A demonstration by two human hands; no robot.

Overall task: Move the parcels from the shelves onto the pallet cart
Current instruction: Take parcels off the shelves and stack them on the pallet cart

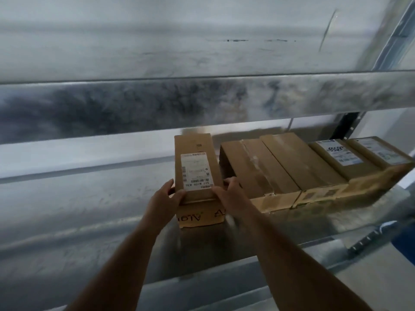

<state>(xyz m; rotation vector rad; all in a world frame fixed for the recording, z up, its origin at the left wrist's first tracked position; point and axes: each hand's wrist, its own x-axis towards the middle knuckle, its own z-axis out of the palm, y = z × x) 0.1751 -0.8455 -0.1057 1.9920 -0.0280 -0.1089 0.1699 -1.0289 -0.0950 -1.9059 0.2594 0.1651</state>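
Note:
A narrow brown cardboard parcel (197,153) with a white shipping label lies lengthwise on the metal shelf (89,198). My left hand (164,196) grips its near left corner, thumb on top. My right hand (229,191) grips its near right corner, fingers curled down the side. To the right, a row of brown parcels sits on the same shelf: a taped one (251,167), a plain one (298,162), and two with white labels (341,158). The pallet cart is not in view.
The shelf above (202,102) crosses the whole view as a thick metal beam close over the parcels. A dark upright post (345,126) stands at the right. A blue object (404,239) shows at the right edge.

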